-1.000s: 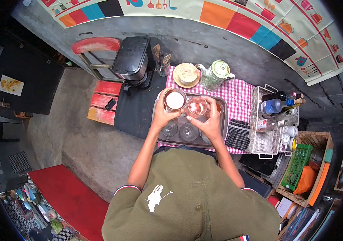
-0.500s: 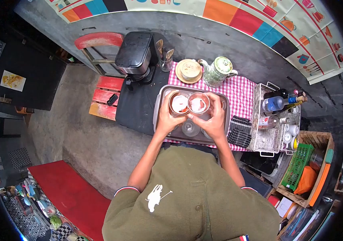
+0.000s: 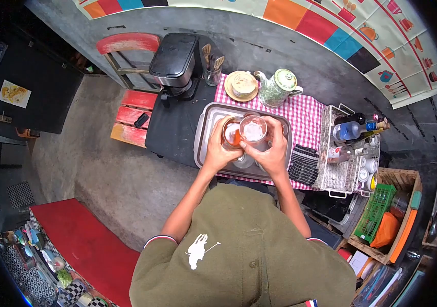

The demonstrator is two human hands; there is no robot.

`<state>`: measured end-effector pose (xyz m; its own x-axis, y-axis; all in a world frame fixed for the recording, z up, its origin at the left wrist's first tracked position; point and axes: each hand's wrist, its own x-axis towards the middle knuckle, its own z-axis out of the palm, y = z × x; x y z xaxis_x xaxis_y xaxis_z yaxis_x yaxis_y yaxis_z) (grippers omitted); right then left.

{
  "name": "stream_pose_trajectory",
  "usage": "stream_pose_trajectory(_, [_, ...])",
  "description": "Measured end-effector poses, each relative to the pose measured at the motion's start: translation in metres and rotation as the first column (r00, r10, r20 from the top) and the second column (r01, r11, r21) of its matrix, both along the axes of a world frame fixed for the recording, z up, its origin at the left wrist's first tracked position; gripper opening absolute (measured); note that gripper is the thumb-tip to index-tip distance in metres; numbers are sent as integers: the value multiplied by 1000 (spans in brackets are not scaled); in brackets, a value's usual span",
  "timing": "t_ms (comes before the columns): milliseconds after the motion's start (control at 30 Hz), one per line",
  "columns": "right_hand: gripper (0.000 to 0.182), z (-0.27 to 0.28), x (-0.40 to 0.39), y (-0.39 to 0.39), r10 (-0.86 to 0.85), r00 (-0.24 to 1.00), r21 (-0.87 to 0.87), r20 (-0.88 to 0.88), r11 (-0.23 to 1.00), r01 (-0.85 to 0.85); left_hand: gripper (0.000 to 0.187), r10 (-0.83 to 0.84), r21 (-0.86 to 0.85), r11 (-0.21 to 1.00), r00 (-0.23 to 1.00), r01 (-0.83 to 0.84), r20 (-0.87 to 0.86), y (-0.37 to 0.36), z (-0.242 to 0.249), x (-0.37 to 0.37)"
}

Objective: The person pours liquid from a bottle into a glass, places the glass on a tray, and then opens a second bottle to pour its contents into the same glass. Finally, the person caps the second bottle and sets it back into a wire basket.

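Note:
My left hand (image 3: 218,147) is wrapped round a glass (image 3: 232,131) with reddish liquid low in it. A second glass (image 3: 253,129) is in my right hand (image 3: 273,151), its rim overlapping the first one's. Both are held above a grey-brown tray (image 3: 204,115), close together. Under my hands another clear glass (image 3: 244,161) stands on the tray, partly hidden. The tray rests partly on a pink checked cloth (image 3: 308,117).
Behind the tray are a lidded cup on a saucer (image 3: 241,85), a green teapot (image 3: 280,89), a utensil glass (image 3: 212,75) and a black coffee machine (image 3: 175,64). To the right lie a dark cloth (image 3: 304,163), a white bottle rack (image 3: 333,174) and a wooden crate (image 3: 407,179).
The right-hand glass has risen slightly and now overlaps the left-hand glass, which has shifted a little to the right. The camera view has shifted slightly.

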<state>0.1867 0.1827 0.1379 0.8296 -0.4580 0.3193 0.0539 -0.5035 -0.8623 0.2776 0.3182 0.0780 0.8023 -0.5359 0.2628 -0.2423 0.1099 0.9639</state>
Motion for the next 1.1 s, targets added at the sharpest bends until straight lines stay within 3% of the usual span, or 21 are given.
stream_pose_trajectory(633, [67,-5,-7,-3,-10,1000,-191,20,982,14,81,4,-7,1000,999,-4,37,-7,-11,-7])
stream_pose_trajectory(1100, [64,-1,-8,0,15,1000,-132,-22,991,-18,82,-9,-26,1000,1000,9,10,-8,-10,-10])
